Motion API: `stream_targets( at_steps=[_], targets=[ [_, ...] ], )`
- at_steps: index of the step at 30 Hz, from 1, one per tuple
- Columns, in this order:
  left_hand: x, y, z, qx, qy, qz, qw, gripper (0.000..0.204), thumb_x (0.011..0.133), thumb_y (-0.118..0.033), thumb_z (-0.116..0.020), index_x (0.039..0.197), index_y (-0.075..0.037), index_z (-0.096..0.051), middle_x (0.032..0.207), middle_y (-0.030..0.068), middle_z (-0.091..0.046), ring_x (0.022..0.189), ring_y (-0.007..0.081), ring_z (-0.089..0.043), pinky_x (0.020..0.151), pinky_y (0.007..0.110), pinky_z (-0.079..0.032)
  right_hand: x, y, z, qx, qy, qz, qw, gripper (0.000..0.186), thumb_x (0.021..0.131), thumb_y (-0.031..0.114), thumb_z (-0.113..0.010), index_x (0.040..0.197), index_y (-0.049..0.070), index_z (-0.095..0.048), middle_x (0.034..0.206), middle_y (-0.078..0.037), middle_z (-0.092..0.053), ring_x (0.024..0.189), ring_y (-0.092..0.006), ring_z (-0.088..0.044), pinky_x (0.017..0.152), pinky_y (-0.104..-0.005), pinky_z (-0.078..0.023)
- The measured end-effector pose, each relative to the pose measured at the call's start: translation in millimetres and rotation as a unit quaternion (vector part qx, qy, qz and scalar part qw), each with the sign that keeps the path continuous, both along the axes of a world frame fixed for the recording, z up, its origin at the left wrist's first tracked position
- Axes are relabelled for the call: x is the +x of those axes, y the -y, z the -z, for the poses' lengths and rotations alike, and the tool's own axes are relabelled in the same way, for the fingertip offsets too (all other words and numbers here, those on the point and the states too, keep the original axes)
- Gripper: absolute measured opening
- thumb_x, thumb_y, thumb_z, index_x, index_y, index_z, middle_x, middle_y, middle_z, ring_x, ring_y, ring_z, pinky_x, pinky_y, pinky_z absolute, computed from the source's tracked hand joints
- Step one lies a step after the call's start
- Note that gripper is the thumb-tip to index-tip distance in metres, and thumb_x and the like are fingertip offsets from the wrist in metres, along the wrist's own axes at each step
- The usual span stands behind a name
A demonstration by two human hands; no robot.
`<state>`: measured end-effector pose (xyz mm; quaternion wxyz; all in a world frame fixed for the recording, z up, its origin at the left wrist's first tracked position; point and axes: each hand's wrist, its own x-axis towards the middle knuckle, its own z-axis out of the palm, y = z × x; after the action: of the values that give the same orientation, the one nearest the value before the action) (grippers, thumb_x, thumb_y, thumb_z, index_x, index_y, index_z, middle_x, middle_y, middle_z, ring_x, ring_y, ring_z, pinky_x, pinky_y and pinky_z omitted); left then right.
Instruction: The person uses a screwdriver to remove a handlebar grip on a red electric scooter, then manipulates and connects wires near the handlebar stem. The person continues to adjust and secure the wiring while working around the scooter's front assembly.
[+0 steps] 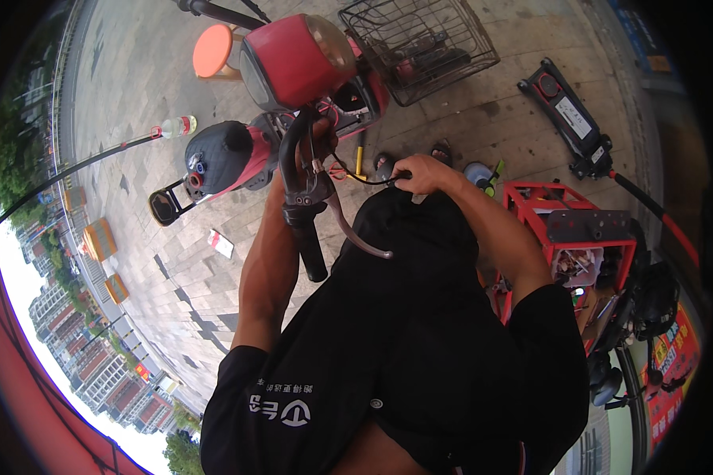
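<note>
A red electric scooter [297,55] stands in front of me. Its black handlebar grip [310,253] and silver brake lever [348,229] point back toward me. My left hand [323,136] is behind the handlebar, closed and mostly hidden; what it grips is unclear. My right hand [412,172] pinches a thin black cable [364,181] to the right of the lever, just above my black-clad lap. A yellow-handled tool [360,158] shows beyond the handlebar, near my sandaled feet.
A wire basket [416,47], orange stool [214,49] and black seat [218,154] surround the handlebar. At right are a floor jack [562,119] and red tool cart [523,202] with a parts bin. A plastic bottle [178,125] shows at left, a red canopy along the left rim.
</note>
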<state>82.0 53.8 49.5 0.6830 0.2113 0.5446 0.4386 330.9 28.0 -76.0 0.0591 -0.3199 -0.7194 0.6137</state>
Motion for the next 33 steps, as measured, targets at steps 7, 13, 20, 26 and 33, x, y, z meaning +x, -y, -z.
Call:
stream_targets(
  at_steps=[7,13,20,26,33],
  targets=[
    [-7,-4,-3,-0.036,-0.068,0.036,0.996,0.021,0.086,-0.014,-0.063,0.101,-0.006,-0.051,0.085,0.0033,-0.055,0.072,0.0151,-0.054,0.063,0.028,-0.045,-36,-34,-27,-0.149,-0.129,0.085,0.977,0.026,0.089,0.022,-0.060,0.107,0.004,-0.063,0.094,-0.003,-0.065,0.082,-0.0118,-0.058,0.071,-0.0286,-0.047],
    [-9,-2,3,-0.017,-0.077,0.045,0.996,0.027,0.085,-0.026,-0.067,0.102,-0.006,-0.058,0.078,0.0041,-0.061,0.070,0.0145,-0.059,0.060,0.025,-0.044,-75,-69,-75,-0.317,-0.298,0.292,0.852,0.025,0.094,0.024,-0.057,0.110,0.006,-0.061,0.094,0.001,-0.064,0.079,-0.0074,-0.057,0.065,-0.0244,-0.045],
    [-11,4,4,-0.014,-0.034,0.017,0.999,0.035,0.086,-0.024,-0.067,0.112,-0.004,-0.056,0.091,0.0073,-0.062,0.079,0.0171,-0.061,0.065,0.026,-0.047,-90,-79,-92,-0.419,-0.358,0.307,0.776,0.019,0.091,0.022,-0.061,0.104,0.008,-0.061,0.089,0.001,-0.064,0.069,-0.0059,-0.055,0.059,-0.0211,-0.043],
    [-10,7,-3,-0.002,-0.004,0.011,1.000,0.035,0.089,-0.022,-0.062,0.116,0.000,-0.055,0.099,0.0101,-0.063,0.087,0.0217,-0.063,0.069,0.027,-0.049,-88,-77,-100,-0.416,-0.338,0.293,0.792,0.017,0.091,0.022,-0.061,0.100,0.008,-0.062,0.082,0.004,-0.060,0.067,-0.0047,-0.052,0.056,-0.0204,-0.040],
    [-4,3,-13,-0.010,-0.005,0.023,1.000,0.036,0.089,-0.024,-0.060,0.116,-0.001,-0.056,0.102,0.0102,-0.063,0.089,0.0243,-0.064,0.070,0.028,-0.051,-90,-75,-108,-0.387,-0.316,0.306,0.810,0.018,0.091,0.024,-0.061,0.099,0.009,-0.063,0.079,0.006,-0.057,0.066,-0.0030,-0.049,0.055,-0.0196,-0.038]
  ],
)
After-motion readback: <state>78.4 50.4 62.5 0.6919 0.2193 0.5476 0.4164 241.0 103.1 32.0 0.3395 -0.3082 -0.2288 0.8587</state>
